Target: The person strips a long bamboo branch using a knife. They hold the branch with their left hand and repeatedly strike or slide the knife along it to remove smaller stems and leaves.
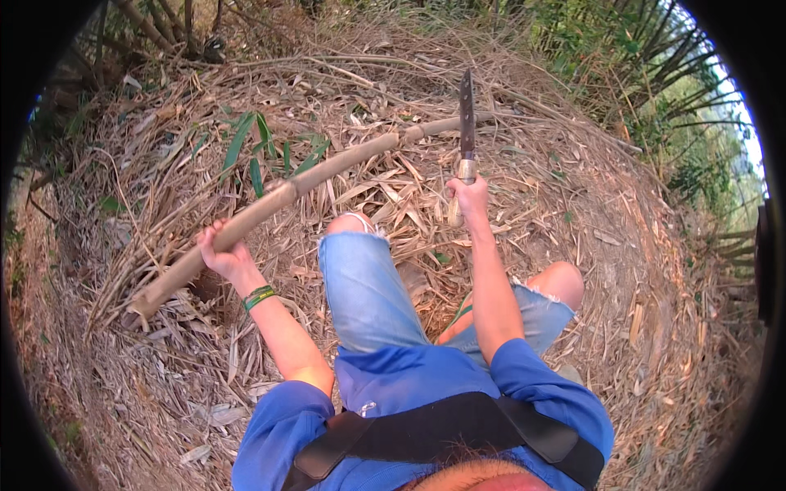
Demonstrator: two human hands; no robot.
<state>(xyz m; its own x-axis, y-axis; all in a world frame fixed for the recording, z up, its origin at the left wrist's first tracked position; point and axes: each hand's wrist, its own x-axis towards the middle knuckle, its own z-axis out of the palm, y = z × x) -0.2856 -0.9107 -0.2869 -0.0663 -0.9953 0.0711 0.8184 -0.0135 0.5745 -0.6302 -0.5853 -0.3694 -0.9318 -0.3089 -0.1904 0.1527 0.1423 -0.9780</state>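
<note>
A long tan bamboo pole (336, 164) slants across the ground from near left to far right, with darker joints along it. My left hand (228, 252) is wrapped round its thick near part, a green band on the wrist. The pole's rough cut end lies lower left of that hand. In my right hand (470, 199) is a machete (467, 119), gripped by its light wooden handle. Its dark blade points up and away, and in the picture it crosses the pole's thin far part. Whether blade and pole touch, I cannot tell.
Dry bamboo leaves and thin stalks (393, 200) cover the ground. Green leaves (260, 143) stick up beyond the pole. My bent knees (364, 278) are close below it. Bushes and stems (688, 114) stand at the far right, with more branches (155, 33) at the far left.
</note>
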